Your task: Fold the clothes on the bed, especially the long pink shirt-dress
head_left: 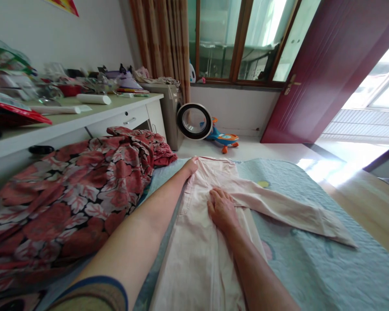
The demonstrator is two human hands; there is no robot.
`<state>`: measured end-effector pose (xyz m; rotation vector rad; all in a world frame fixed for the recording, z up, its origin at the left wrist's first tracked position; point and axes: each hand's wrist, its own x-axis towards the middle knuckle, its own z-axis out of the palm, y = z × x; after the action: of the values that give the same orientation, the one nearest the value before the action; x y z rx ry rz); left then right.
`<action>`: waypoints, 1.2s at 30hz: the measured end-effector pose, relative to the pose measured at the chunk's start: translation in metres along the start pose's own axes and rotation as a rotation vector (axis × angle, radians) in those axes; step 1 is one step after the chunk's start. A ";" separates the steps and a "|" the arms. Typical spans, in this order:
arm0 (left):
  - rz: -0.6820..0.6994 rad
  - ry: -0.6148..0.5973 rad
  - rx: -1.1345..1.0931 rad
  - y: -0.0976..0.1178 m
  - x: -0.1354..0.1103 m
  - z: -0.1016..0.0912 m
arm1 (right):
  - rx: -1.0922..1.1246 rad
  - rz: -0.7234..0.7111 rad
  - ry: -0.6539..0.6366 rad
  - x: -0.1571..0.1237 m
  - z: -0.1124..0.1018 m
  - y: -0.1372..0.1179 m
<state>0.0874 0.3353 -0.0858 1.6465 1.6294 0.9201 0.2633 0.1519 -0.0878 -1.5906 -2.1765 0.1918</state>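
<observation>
The right hand (223, 209) is laid flat, fingers spread apart and pointing far, on the pale pink garment (194, 255), which is spread near the middle of the bed. The left hand (191, 166) is stretched out to the garment's far edge, where a seamed band is seen; its fingers are curled out of sight, so whether cloth is pinched there cannot be told. The garment is of thin, smooth woven cloth with faint creases, and one long, flat, tapering part (294, 214) is thrown out to the right. Beneath it a pale blue-green quilted bedspread (314, 272) is spread, its surface stitched in small puffed rows (a few pastel patches are printed on it). To the left, a crumpled heap of red leaf-patterned fabric (68, 194) is piled on the bed, touching the bedspread's edge. Further left, a white desk (94, 116) with drawers is crowded with packets, rolls and small objects. At the far wall a grey washing machine (170, 112) is seen with its round door (194, 121) swung open, a blue and orange toy (225, 139) just beside it on the pale tiled floor. Striped brown curtains (164, 43), a wood-framed window (240, 43) and a dark red door (327, 65) are set behind.
</observation>
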 end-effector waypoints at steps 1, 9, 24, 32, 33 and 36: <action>0.011 0.006 0.063 0.000 0.001 0.000 | -0.002 -0.002 0.006 0.000 0.000 0.000; -0.050 0.059 0.510 -0.003 -0.014 0.013 | 0.003 -0.001 0.013 0.000 0.000 -0.001; 0.190 -0.174 0.755 -0.002 -0.029 0.024 | -0.003 0.165 0.145 0.002 -0.004 0.000; 0.124 -0.195 0.744 -0.002 -0.016 0.018 | -0.109 0.259 0.104 0.001 -0.003 0.004; 0.125 -0.175 0.738 -0.003 -0.016 0.017 | -0.098 0.264 0.092 0.001 -0.004 0.005; 0.122 -0.120 0.737 -0.004 -0.018 0.015 | -0.057 0.279 0.083 0.002 -0.004 0.008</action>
<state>0.0980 0.3178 -0.0986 2.2470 1.9239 0.2520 0.2718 0.1561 -0.0866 -1.8962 -1.9078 0.1454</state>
